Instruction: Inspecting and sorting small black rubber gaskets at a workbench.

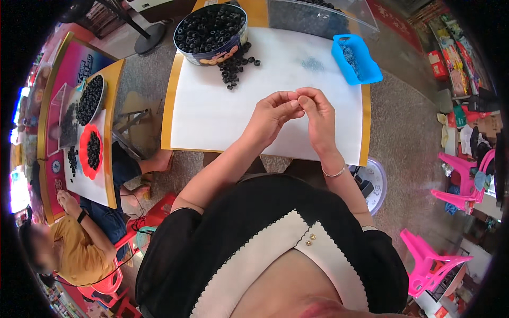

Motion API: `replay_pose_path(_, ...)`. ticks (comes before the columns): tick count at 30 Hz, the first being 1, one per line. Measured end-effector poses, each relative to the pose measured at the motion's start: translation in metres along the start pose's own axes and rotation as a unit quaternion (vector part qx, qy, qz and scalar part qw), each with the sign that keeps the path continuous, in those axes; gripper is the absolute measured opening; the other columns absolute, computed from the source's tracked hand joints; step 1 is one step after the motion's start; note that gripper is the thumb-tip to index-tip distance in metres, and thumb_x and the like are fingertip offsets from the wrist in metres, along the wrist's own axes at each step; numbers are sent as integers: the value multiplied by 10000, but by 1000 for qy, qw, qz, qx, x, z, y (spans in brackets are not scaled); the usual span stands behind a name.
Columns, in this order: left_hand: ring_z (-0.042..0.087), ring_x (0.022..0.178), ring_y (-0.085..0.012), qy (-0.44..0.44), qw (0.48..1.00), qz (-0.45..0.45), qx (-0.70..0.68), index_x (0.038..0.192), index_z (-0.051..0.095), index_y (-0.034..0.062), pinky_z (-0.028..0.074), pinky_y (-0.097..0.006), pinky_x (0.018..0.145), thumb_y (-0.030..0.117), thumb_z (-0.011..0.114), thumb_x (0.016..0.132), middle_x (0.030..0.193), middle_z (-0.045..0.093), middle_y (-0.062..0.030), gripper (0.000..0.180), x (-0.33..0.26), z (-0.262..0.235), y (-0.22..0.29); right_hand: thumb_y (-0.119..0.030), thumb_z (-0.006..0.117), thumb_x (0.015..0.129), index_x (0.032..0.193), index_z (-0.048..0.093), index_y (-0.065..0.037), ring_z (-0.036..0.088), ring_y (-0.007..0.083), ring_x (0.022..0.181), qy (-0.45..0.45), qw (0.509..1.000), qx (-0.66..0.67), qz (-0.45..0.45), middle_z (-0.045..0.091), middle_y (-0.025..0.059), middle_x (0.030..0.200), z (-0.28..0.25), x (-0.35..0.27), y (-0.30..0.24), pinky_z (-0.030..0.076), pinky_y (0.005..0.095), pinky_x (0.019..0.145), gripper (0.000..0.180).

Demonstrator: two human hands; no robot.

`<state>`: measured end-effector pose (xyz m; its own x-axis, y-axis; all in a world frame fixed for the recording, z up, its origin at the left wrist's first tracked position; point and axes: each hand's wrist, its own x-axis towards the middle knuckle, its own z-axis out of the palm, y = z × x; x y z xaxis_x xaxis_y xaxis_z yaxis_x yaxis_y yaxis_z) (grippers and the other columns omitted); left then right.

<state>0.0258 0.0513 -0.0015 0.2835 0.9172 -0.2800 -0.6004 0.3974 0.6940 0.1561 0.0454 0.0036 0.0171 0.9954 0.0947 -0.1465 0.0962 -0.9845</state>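
Note:
My left hand (270,117) and my right hand (320,119) meet over the near part of the white tabletop (212,119). Thumb and fingers are pinched together on both, fingertips touching or nearly so. Whatever lies between them is too small or hidden to make out. Beyond my left hand stands a round tin (217,57), heaped with small black ring-shaped pieces (209,29). Several loose black pieces (231,72) have spread out beside it. Toward the far right sits a blue plastic tray (371,74) with tiny clear bits inside. A thin patch of similar bits (312,64) lies on the white surface.
A clear plastic box (323,18) holding dark pieces stands at the table's back edge. On the left, another person (85,241) sits at a second table with a red tray (85,153) and a bowl of black pieces (91,100). Pink stools (424,265) stand at right.

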Motion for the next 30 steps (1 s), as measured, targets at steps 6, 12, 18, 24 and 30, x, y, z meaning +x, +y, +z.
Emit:
replay_pose_path(6,609,807,-137,6,983,79,168,1035,586,-22,498,-255,677,51,639,838,915,642,-82,217,-4,-2,-3,-157,569,910,927,573,-7,523,94,782,15,996,78,49,589,25,843,0,-2,6,433,231,721,152)
replay_pose_path(12,607,775,-122,22,962,140,232,1008,601,-21,498,-251,653,50,637,838,873,651,-71,187,-15,-2,5,-149,556,913,973,597,4,542,94,790,-34,999,23,33,606,39,849,-1,-6,-17,449,241,718,169)
replay_pose_path(18,606,744,-93,30,943,142,300,984,604,-31,500,-231,638,53,629,841,829,662,-65,168,-30,6,14,-94,565,891,971,609,13,573,113,810,-45,994,-93,-28,618,49,853,1,-14,-23,463,243,743,140)
replay_pose_path(24,589,716,-98,-21,980,90,176,957,622,-38,487,-233,611,88,634,841,805,651,-72,171,-38,12,29,-98,562,890,952,619,2,566,119,757,-55,997,34,46,614,48,837,1,-15,-30,463,246,711,131)
replay_pose_path(30,568,683,-104,-11,992,63,111,950,628,-45,482,-240,597,83,633,836,784,633,-67,171,-39,6,25,-103,563,888,958,628,-5,552,111,734,-78,984,127,96,615,42,840,-3,-12,-34,453,236,687,137)
